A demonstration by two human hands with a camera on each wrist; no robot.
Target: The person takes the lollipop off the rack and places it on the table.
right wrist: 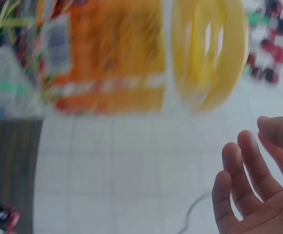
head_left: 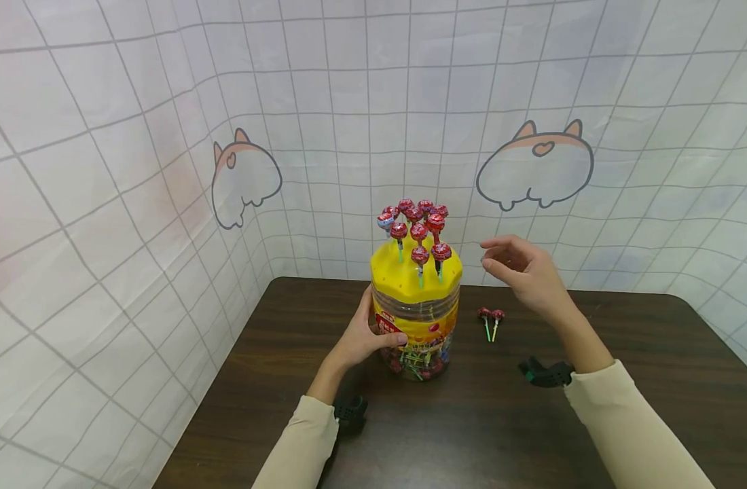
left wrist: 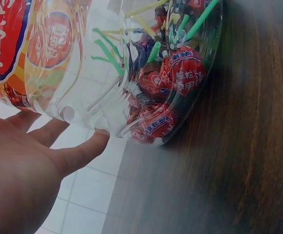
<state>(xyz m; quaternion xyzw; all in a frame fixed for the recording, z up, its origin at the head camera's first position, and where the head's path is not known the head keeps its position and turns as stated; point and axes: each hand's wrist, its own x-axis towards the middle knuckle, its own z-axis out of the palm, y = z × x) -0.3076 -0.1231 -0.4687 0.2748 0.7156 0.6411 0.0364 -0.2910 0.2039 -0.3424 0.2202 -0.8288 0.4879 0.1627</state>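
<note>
A clear plastic candy jar (head_left: pixel 417 326) with a yellow lid (head_left: pixel 410 275) stands upright on the table. Several red-wrapped lollipops (head_left: pixel 419 232) stick up from the lid, one wrapper being light blue. My left hand (head_left: pixel 364 333) grips the jar's left side, thumb across the front label; its other fingers are partly hidden behind. Through the clear wall, in the left wrist view, more lollipops (left wrist: pixel 183 70) show at the bottom. My right hand (head_left: pixel 526 272) hovers right of the lid, apart from it, fingers loosely bent. Nothing shows between those fingers (right wrist: pixel 251 170) in the right wrist view.
Two lollipops (head_left: pixel 491 322) lie side by side on the dark wooden table (head_left: pixel 471 435), right of the jar and below the right hand. A white grid-patterned cloth (head_left: pixel 349 136) with cartoon animal drawings hangs behind and at the sides.
</note>
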